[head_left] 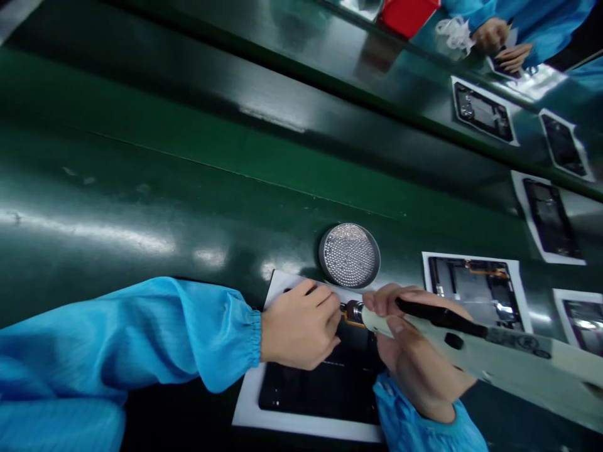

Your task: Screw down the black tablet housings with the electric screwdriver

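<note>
My right hand (414, 342) is wrapped round a pale electric screwdriver (452, 342) with a black lever. The screwdriver lies tilted, and its metal tip end points left toward the upper edge of a dark tablet-like device (325, 389). That device rests on a white sheet (254, 398) on the green bench. My left hand (304, 323) lies over the device's upper left part with its fingers curled together, close to the screwdriver's tip. Whatever the left fingertips hold is hidden. A round tray of small shiny screws (349, 254) stands just beyond both hands.
More opened devices on white sheets lie to the right, one just past the screwdriver (475, 289) and others (551, 216) along the bench. Across the raised line (264, 75), a co-worker's hands (502, 47) handle a small item near a red box (407, 16).
</note>
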Available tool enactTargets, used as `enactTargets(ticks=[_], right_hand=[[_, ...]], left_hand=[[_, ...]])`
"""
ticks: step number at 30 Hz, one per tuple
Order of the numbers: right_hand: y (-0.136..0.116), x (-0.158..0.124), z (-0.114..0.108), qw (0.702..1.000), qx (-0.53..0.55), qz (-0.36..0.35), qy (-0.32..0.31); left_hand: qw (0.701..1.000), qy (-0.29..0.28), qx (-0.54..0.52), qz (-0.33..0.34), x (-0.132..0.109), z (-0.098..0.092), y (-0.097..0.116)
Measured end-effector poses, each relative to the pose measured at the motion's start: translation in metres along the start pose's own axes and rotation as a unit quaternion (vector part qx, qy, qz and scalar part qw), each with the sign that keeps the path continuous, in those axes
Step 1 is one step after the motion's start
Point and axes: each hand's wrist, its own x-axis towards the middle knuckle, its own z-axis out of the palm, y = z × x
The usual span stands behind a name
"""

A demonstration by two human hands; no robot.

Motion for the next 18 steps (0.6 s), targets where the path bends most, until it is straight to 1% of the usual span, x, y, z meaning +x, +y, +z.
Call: enactTargets(ticks=[8,14,16,18], right_hand=[[-0.003,0.003,0.005,1.0,-0.013,-0.007,-0.007],[0.002,0.006,0.011,1.0,-0.007,-0.006,0.003],[0.005,0.006,0.01,1.0,-0.001,-0.009,-0.003],[0.006,0.01,0.008,1.0,0.009,-0.015,-0.007]], left_hand=[[1.0,0.001,0.0,0.008,0.0,0.0,0.0],[1.0,0.003,0.015,-0.019,0.001,-0.002,0.0],[0.999,-0.009,0.02,-0.031,0.002,-0.005,-0.001],[0.998,-0.032,0.026,-0.049,0.004,-0.009,-0.002]])
